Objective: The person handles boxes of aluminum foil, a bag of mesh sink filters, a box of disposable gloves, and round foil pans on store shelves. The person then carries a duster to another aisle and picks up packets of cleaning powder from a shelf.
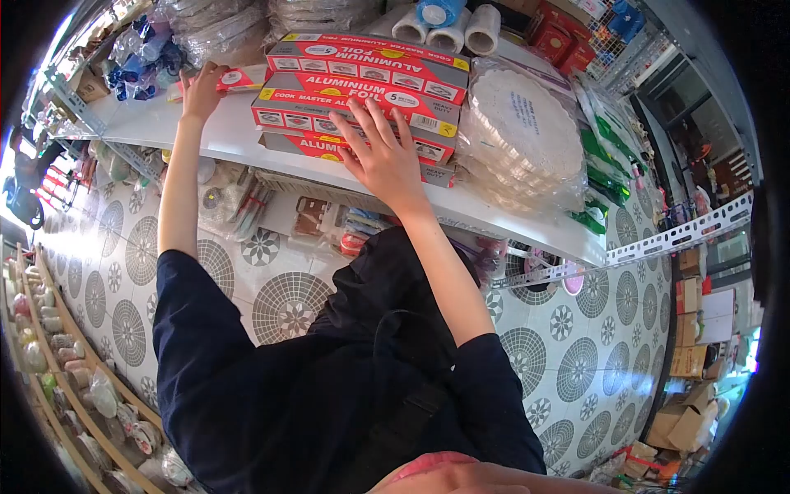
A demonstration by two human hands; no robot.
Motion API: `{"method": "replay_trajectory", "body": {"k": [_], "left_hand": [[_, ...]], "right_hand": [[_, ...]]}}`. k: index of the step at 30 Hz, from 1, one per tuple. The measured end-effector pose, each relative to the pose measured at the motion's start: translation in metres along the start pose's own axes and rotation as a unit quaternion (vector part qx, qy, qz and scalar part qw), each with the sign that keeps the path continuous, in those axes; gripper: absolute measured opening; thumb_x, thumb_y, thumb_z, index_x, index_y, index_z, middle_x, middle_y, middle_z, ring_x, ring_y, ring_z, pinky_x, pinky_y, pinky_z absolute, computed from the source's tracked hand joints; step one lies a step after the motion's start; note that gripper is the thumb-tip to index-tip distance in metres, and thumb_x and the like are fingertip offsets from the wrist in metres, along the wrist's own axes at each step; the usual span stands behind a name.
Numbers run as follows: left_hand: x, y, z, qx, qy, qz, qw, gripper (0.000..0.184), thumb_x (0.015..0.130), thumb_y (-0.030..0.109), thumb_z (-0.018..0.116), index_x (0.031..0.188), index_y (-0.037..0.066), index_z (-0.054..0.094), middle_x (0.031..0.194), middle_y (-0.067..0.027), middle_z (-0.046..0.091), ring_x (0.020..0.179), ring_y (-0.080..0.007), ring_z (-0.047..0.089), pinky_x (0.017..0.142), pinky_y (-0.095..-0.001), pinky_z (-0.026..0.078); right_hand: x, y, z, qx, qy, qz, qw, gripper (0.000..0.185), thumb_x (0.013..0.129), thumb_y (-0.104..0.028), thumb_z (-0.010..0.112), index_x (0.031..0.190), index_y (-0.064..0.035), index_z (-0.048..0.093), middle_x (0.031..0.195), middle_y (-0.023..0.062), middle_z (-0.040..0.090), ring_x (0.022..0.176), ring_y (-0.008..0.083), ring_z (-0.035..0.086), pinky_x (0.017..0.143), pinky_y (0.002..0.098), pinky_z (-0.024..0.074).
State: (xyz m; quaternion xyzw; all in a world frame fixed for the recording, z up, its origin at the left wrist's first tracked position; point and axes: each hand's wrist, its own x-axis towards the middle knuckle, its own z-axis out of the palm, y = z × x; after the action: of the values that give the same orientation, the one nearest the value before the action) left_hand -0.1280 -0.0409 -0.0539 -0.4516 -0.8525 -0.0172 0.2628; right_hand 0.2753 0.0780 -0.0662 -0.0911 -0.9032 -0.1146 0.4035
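Several red aluminium foil boxes (362,66) are stacked on the white shelf (140,123). My right hand (383,155) lies on the front of the stack with its fingers spread, holding nothing. Further left, my left hand (203,89) is at the right part of a smaller red and yellow box (239,78) lying on the shelf, its fingers bent around that box's edge. The far end of the small box is close to the foil stack.
Right of the stack are plastic-wrapped white doilies (522,123) and green packets (605,156). Behind stand clear rolls (483,31) and wrapped plates (216,29). Blue wrapped items (144,66) lie at the left. A perforated metal rail (683,235) juts out right.
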Motion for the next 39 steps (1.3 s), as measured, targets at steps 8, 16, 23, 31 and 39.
{"method": "replay_trajectory", "body": {"k": [8, 16, 23, 31, 39], "left_hand": [[-0.026, -0.02, -0.083, -0.161, 0.076, -0.031, 0.983, 0.055, 0.085, 0.021, 0.064, 0.137, 0.027, 0.046, 0.122, -0.0073, 0.053, 0.112, -0.0291, 0.054, 0.097, -0.0528, 0.037], [-0.021, 0.156, -0.201, -0.264, 0.138, 0.312, 0.902, 0.056, 0.083, 0.01, 0.062, 0.137, 0.017, 0.047, 0.121, -0.0115, 0.052, 0.108, -0.0303, 0.053, 0.094, -0.0375, 0.043], [-0.021, 0.231, -0.155, -0.236, 0.09, 0.34, 0.906, 0.054, 0.083, 0.015, 0.062, 0.134, 0.03, 0.05, 0.127, -0.0082, 0.05, 0.114, -0.0288, 0.05, 0.099, -0.0412, 0.04], [-0.047, 0.219, -0.154, -0.278, 0.099, 0.287, 0.911, 0.046, 0.09, 0.021, 0.056, 0.135, 0.03, 0.049, 0.135, -0.006, 0.047, 0.118, -0.0277, 0.049, 0.101, -0.0431, 0.038], [-0.045, 0.212, -0.136, -0.258, 0.143, 0.238, 0.925, 0.042, 0.092, 0.018, 0.054, 0.133, 0.026, 0.05, 0.13, -0.0051, 0.052, 0.118, -0.0254, 0.049, 0.101, -0.0449, 0.036]], "right_hand": [[-0.001, 0.001, 0.001, -0.001, 0.004, 0.001, 1.0, 0.057, 0.086, -0.032, 0.06, 0.139, -0.0213, 0.042, 0.137, 0.0077, 0.047, 0.131, 0.0226, 0.039, 0.109, 0.0447, 0.0305], [-0.012, 0.0, 0.001, 0.057, 0.072, -0.036, 0.995, 0.044, 0.081, -0.026, 0.068, 0.122, -0.0184, 0.055, 0.121, 0.0014, 0.055, 0.117, 0.0186, 0.049, 0.102, 0.0414, 0.0367], [-0.013, 0.002, -0.001, 0.034, 0.091, -0.083, 0.992, 0.017, 0.08, -0.025, 0.066, 0.086, -0.0116, 0.058, 0.088, 0.0008, 0.057, 0.087, 0.015, 0.054, 0.084, 0.0346, 0.0446], [-0.015, 0.002, 0.008, 0.057, 0.023, -0.099, 0.993, 0.027, 0.086, -0.028, 0.06, 0.065, -0.0107, 0.059, 0.064, 0.0016, 0.06, 0.073, 0.0182, 0.06, 0.081, 0.0339, 0.0468], [-0.017, 0.004, 0.011, 0.043, -0.008, -0.079, 0.996, 0.027, 0.086, -0.028, 0.058, 0.067, -0.0102, 0.061, 0.066, 0.0024, 0.062, 0.073, 0.0181, 0.061, 0.081, 0.0334, 0.0466]]}}
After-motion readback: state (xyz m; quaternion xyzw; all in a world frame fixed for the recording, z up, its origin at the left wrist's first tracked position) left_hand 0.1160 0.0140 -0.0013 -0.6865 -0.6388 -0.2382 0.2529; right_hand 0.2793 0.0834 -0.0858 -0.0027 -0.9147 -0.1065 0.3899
